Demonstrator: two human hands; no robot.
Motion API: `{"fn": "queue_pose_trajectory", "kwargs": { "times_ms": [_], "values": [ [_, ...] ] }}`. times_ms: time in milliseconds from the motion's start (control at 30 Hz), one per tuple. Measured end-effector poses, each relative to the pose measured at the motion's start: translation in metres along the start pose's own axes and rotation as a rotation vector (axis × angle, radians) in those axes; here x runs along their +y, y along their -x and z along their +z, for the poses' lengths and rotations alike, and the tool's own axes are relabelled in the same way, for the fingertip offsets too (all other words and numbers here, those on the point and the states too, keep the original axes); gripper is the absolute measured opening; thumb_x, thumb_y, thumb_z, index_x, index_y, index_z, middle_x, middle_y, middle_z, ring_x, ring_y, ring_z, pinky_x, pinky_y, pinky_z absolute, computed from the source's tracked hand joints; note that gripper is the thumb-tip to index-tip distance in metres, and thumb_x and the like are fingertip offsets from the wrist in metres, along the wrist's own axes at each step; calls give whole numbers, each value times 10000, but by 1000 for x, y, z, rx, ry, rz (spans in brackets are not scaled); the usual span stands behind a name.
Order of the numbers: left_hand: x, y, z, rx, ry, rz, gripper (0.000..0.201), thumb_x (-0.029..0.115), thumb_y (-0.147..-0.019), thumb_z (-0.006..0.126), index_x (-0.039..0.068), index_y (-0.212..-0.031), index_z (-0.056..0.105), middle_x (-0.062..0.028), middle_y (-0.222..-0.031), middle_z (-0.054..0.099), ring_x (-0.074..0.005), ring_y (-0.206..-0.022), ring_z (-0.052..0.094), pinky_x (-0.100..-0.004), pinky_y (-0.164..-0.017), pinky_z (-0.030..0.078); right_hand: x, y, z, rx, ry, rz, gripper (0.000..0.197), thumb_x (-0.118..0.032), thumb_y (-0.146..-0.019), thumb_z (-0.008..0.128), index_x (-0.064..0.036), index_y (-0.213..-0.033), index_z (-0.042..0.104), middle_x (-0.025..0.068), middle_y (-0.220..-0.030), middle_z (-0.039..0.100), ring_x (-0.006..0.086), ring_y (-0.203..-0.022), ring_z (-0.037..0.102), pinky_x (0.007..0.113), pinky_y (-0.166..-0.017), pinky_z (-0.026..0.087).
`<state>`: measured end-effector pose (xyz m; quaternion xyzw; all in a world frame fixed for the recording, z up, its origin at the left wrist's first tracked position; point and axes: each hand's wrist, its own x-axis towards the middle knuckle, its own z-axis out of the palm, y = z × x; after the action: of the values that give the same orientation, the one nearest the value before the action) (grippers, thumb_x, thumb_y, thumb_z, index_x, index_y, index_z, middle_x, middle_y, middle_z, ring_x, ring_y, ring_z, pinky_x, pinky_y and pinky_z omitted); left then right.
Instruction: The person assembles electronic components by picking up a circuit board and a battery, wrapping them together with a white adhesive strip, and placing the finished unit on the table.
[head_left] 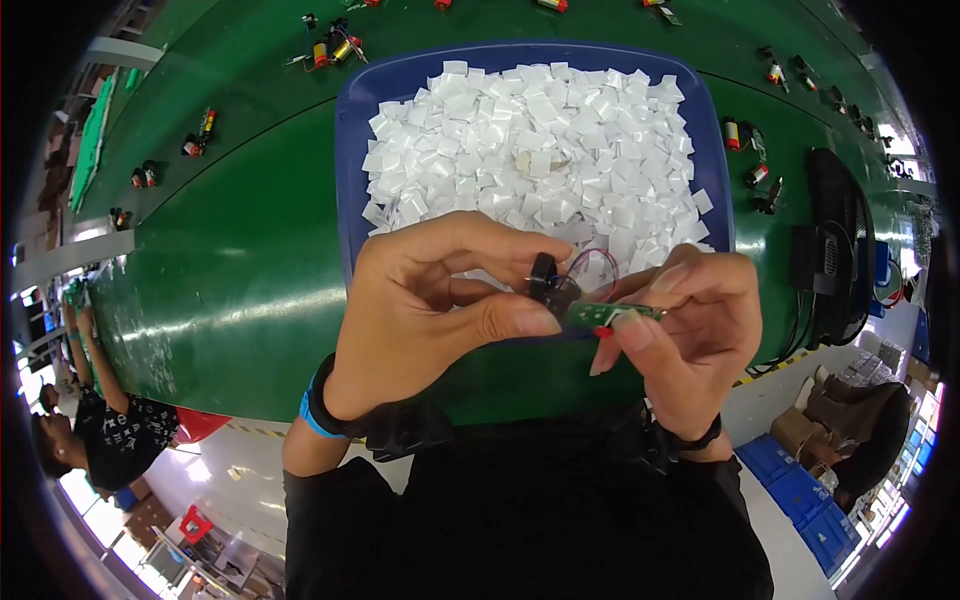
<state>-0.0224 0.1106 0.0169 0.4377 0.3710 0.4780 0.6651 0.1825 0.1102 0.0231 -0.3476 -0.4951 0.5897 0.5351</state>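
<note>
Between the finger and thumb of my left hand [430,300] is a small black plastic part [545,272]. My right hand [700,315] pinches a small green circuit board [600,314], with a bit of red [603,331] under its edge. Thin looped wires [600,255] rise between the two hands, close to both parts; where their ends join is hidden. Both hands are held over the near edge of a blue tray [352,150], which is heaped with small white square pieces [540,130].
The table [240,290] is green. Small wired assemblies with red and yellow cylinders [330,50] lie along its far side, with more [755,140] right of the tray. A black mesh object [840,230] stands at the right. Another person [110,430] works at the left.
</note>
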Motion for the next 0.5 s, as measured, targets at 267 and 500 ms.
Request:
{"fn": "queue_pose_trajectory", "kwargs": {
  "times_ms": [267, 500],
  "values": [
    [-2, 1, 2, -1, 33, -44, 336, -26, -792, 755, -11, -1117, 671, -88, -1036, 682, -135, -925, 658, -277, -818, 574, 4, 4, -4, 0, -58, -3, 340, 157, -774, 685, 68, -1050, 509, 166, -957, 611, 193, -830, 695, 260, -622, 608],
    [-2, 1, 3, 16, -21, -30, 338, -30, -785, 760, -13, -1112, 675, -87, -1012, 676, -148, -919, 665, -282, -806, 584, 4, 3, -4, 21, -39, 18, 330, 154, -777, 686, 72, -1052, 522, 168, -961, 612, 189, -814, 691, 259, -613, 609]
  ]
}}
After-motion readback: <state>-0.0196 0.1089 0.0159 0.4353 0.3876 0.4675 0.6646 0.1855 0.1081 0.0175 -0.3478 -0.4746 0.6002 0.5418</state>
